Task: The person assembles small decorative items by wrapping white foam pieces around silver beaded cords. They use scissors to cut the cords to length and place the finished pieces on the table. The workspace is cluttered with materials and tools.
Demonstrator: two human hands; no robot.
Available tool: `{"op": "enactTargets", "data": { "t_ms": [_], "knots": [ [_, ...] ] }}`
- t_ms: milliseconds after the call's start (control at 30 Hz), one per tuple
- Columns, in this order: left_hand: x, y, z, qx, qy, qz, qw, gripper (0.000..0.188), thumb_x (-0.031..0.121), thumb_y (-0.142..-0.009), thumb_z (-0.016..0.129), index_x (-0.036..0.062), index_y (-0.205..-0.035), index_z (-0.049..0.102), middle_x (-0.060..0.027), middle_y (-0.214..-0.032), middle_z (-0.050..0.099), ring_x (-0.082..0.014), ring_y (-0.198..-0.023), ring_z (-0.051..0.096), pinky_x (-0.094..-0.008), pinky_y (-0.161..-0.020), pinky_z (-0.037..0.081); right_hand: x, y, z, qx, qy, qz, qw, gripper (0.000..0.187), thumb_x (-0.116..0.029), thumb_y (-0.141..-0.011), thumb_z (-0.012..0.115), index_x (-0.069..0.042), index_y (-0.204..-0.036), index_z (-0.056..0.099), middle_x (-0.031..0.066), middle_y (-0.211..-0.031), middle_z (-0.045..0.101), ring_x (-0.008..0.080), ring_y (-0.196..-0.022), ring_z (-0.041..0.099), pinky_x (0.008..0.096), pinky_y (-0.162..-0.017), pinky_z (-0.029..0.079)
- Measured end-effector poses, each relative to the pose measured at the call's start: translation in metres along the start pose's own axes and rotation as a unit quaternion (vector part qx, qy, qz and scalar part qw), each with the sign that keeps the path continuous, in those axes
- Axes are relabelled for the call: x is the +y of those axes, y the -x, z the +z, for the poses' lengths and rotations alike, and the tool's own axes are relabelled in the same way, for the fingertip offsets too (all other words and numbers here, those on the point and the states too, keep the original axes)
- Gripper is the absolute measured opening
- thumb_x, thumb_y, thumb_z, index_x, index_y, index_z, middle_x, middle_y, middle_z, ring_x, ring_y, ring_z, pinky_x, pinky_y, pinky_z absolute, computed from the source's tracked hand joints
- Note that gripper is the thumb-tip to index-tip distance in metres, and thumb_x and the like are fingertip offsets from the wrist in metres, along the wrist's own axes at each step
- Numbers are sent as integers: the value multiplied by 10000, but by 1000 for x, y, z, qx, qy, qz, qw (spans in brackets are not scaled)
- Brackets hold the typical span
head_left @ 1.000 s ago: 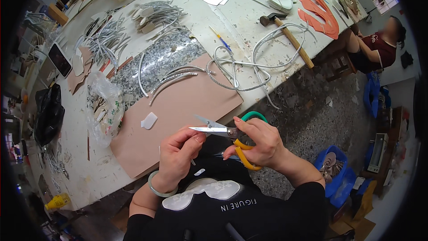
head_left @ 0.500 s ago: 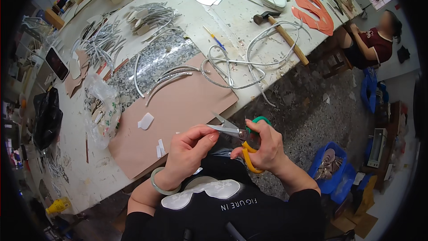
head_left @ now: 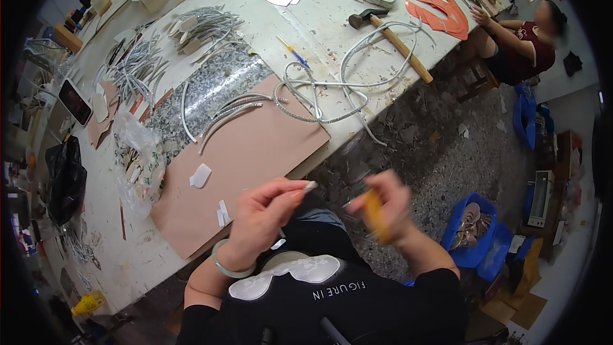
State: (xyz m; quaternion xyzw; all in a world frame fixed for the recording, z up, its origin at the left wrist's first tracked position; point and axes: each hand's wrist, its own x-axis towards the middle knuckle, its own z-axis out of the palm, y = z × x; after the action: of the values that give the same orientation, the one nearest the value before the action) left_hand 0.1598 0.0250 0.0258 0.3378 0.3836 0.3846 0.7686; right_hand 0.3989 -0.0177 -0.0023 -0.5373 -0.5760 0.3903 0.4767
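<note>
My left hand [head_left: 265,214] is closed in a pinch at the near edge of the table. A small whitish tip [head_left: 310,186] sticks out between its thumb and forefinger; the rest is hidden in the fingers, possibly a silver cord. To its right, apart from it, my right hand [head_left: 391,207] grips the scissors [head_left: 377,217]. Motion smears that hand, so mainly a yellow handle loop shows and the blades hardly do. A pinkish-brown sheet [head_left: 255,144] lies beyond my left hand, with cut silver cords [head_left: 233,112] and white scraps [head_left: 200,176] on it.
A long looped silver cord [head_left: 319,115] lies beside a wooden-handled hammer [head_left: 402,48]. Bundles of silver cords [head_left: 207,29], a pen [head_left: 292,52] and a plastic bag [head_left: 139,160] are on the table. Orange pieces [head_left: 437,9] lie near another person [head_left: 527,48]. Blue bins [head_left: 470,230] stand on the floor.
My right hand has drawn the scissors back from my left fingers, to the right and slightly down. The left pinch stays nearly in place. The other person's arms have reached farther over the table.
</note>
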Motion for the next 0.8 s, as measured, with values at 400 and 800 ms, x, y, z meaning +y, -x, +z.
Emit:
{"op": "enactTargets", "data": {
  "t_ms": [400,800],
  "knots": [
    [17,11,-8,72,100,-37,992,242,117,-939,580,-41,-1107,650,22,-717,522,-19,-542,359,-187,-458,261,-3,-116,-51,138,266,95,949,737,-367,-677,871,-10,-1206,502,113,-971,635,173,-833,595,304,-771,496],
    [11,44,-45,87,152,155,972,183,138,-969,560,-5,-1076,597,-35,-871,576,-120,-808,542,-260,-761,436,61,-349,19,-17,580,-13,814,499,-388,-784,675,-40,-1130,583,204,-1000,677,347,-950,654,438,-810,524]
  ]
}}
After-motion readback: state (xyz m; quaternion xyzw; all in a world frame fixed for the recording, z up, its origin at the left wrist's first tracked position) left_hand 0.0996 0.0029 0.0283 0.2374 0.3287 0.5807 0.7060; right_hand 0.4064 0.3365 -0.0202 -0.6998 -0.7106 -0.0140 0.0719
